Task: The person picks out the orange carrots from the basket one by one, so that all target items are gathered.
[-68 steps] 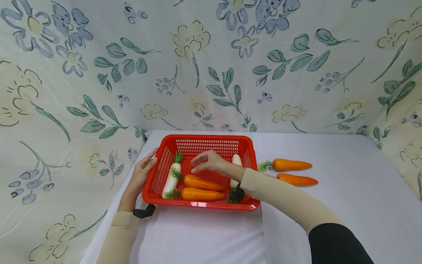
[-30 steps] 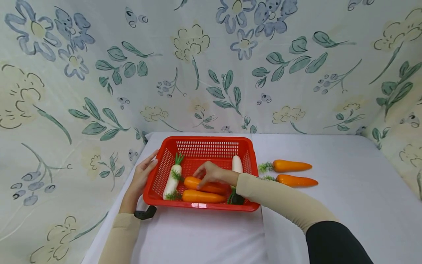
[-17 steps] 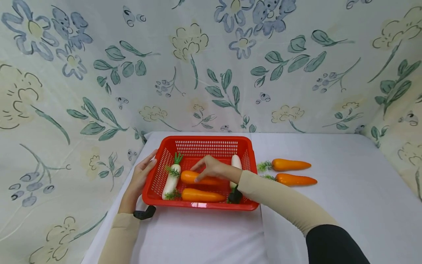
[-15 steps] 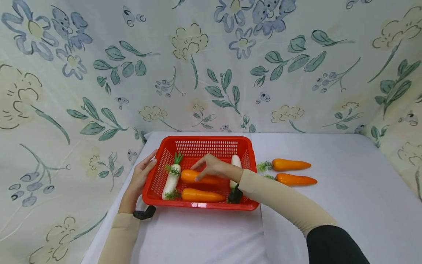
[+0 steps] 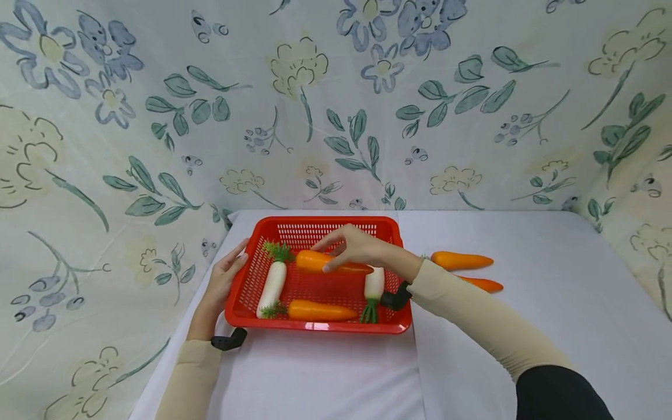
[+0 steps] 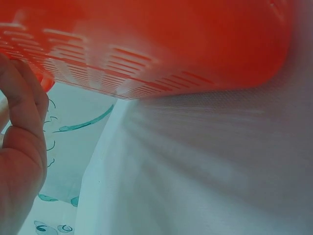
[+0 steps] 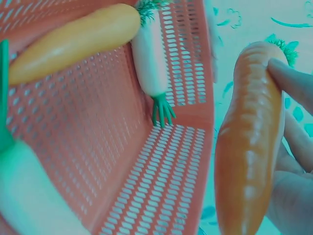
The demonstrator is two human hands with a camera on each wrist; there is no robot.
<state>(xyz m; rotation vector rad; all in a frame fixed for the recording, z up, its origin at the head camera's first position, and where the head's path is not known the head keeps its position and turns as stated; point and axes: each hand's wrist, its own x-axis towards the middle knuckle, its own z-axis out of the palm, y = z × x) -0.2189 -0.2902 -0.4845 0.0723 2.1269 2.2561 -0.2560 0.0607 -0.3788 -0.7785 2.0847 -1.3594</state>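
In the head view, my right hand point(image 5: 357, 245) pinches an orange carrot point(image 5: 312, 262) between thumb and fingers, raised above the red basket point(image 5: 317, 328). The right wrist view shows the carrot point(image 7: 249, 142) close up, thumb and fingers on its sides. My left hand point(image 5: 223, 280) rests against the basket's left rim with fairly straight fingers. Inside the basket, a second carrot point(image 5: 320, 310) lies along the near side. A white radish point(image 5: 273, 289) lies at the left, and another white radish point(image 5: 374, 284) at the right, partly hidden by my right wrist.
Two more carrots, one farther back point(image 5: 462, 260) and one nearer point(image 5: 483, 284), lie on the white cloth right of the basket, partly behind my right arm. A floral curtain point(image 5: 336, 116) hangs behind the white-covered table point(image 5: 315, 379).
My right hand reached down into the basket, took hold of the upper carrot, and has lifted it up and away from the near carrot. The left hand has stayed at the rim.
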